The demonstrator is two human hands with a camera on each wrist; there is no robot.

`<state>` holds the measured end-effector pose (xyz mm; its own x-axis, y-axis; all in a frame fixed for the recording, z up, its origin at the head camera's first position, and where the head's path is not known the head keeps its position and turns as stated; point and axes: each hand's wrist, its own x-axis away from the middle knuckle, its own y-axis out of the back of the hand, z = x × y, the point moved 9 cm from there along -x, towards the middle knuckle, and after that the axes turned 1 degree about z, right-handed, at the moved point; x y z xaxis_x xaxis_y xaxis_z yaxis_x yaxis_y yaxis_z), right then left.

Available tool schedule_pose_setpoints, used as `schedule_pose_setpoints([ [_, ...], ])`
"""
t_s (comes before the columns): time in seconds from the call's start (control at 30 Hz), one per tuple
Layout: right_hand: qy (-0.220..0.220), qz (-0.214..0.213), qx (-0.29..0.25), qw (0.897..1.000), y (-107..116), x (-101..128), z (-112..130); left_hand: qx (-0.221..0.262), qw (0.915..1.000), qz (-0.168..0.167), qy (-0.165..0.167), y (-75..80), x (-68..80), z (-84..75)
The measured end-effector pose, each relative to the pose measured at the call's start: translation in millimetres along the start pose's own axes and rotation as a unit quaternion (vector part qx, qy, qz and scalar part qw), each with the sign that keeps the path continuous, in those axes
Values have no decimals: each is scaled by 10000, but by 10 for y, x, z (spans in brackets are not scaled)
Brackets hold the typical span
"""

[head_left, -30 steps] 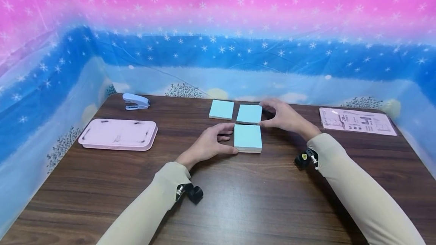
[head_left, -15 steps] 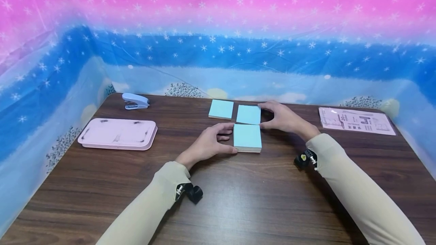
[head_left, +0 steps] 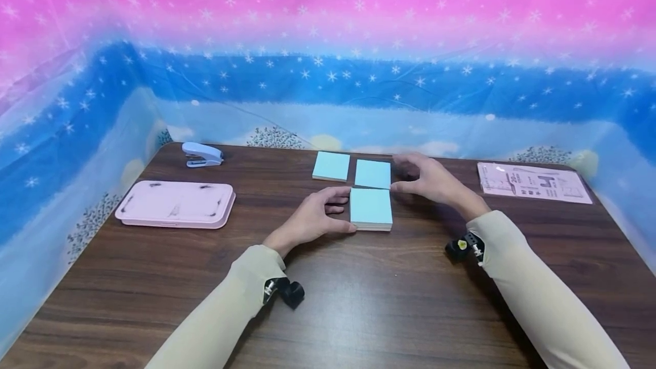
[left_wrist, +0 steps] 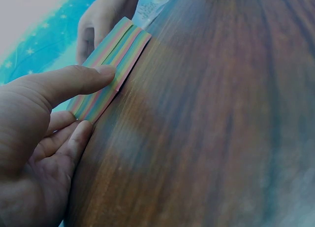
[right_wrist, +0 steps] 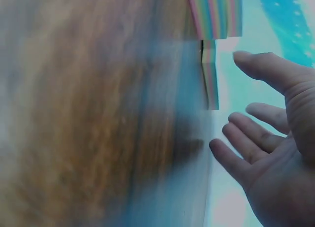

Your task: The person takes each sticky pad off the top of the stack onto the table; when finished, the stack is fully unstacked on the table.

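Three light-blue note pads lie near the middle of the brown wood-grain desk [head_left: 389, 300]. The near pad [head_left: 371, 208] is the thickest; its edge shows rainbow-coloured layers in the left wrist view. The middle pad [head_left: 372, 173] lies just behind it, and the far-left pad [head_left: 331, 165] lies just beside the middle pad, with a narrow gap between them.

The left hand [head_left: 312, 218] rests on the desk at the left edge of the near pad. Its thumb presses against the pad's near-left side and its fingers curl at the pad's far-left corner, so the hand clasps the pad by its left edge.

The right hand [head_left: 429, 180] is spread, with the fingers straight and apart. It sits just right of the middle pad; the right wrist view shows a gap between fingertips and pad edge, so it holds nothing.

A pink tray [head_left: 175, 204] lies at the left of the desk, with a pale-blue stapler [head_left: 203, 154] behind it. A printed pink packet [head_left: 533, 182] lies at the far right. A starred blue-and-pink sheet [head_left: 328, 44] surrounds the desk.
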<state>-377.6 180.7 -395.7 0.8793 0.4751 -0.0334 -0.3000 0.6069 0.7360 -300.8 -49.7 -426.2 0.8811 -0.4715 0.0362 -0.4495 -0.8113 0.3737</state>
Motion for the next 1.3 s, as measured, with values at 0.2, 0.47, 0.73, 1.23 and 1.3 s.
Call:
schedule_pose_setpoints([
  [0.2, 113, -492, -361, 9981, 89, 105, 100, -19, 10000, -41, 15, 7, -4, -3],
  [0.47, 162, -626, -586, 9962, 78, 248, 222, -33, 10000, -17, 33, -10, -7, 4],
  [0.73, 145, -541, -674, 9962, 3, 357, 318, -34, 10000, -15, -17, -11, -25, 16],
  [1.23, 181, -105, -714, 9972, -167, 488, 321, -40, 10000, -21, -30, -11, -30, 21],
  [1.3, 183, -72, -695, 9974, -177, 512, 314, -30, 10000, -9, -45, -21, -33, 16],
])
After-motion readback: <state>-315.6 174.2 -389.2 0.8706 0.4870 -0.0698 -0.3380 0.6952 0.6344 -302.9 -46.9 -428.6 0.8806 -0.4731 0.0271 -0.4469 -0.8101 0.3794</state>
